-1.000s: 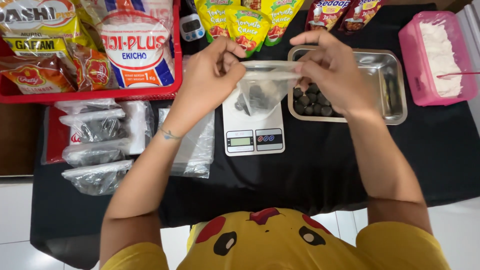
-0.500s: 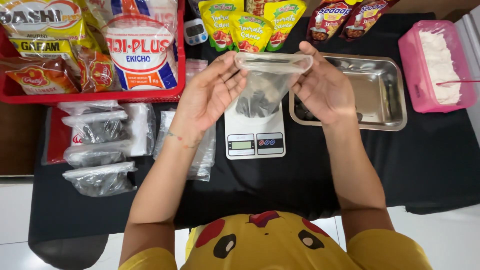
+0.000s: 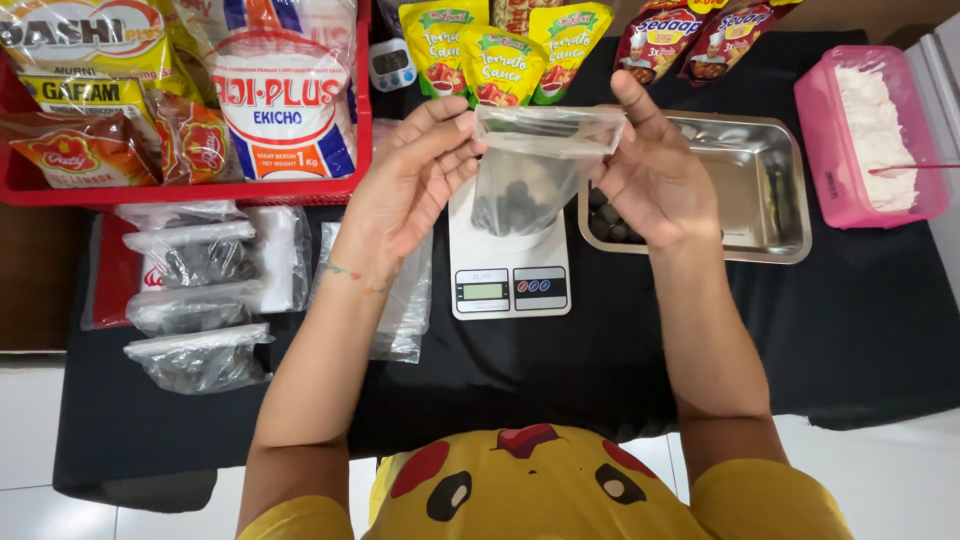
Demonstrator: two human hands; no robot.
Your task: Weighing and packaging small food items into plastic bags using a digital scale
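Note:
A small clear plastic bag (image 3: 530, 170) with dark round pieces in its bottom hangs in the air above a white digital kitchen scale (image 3: 508, 270). My left hand (image 3: 410, 185) pinches the left end of the bag's top edge. My right hand (image 3: 650, 170) pinches the right end, so the top strip is stretched flat between them. Behind my right hand stands a steel tray (image 3: 770, 190) that holds more dark round pieces (image 3: 610, 225) at its left end.
Several filled clear bags (image 3: 195, 310) lie stacked at the left, with flat unfilled bags (image 3: 405, 310) beside the scale. A red basket (image 3: 180, 185) of seasoning packs stands at the back left, sauce pouches (image 3: 500, 55) at the back, a pink tub (image 3: 875, 140) of white powder at the right.
Both hands have lifted the bag higher above the scale and drawn its top edge out flat between them; the hands sit a little further apart than before.

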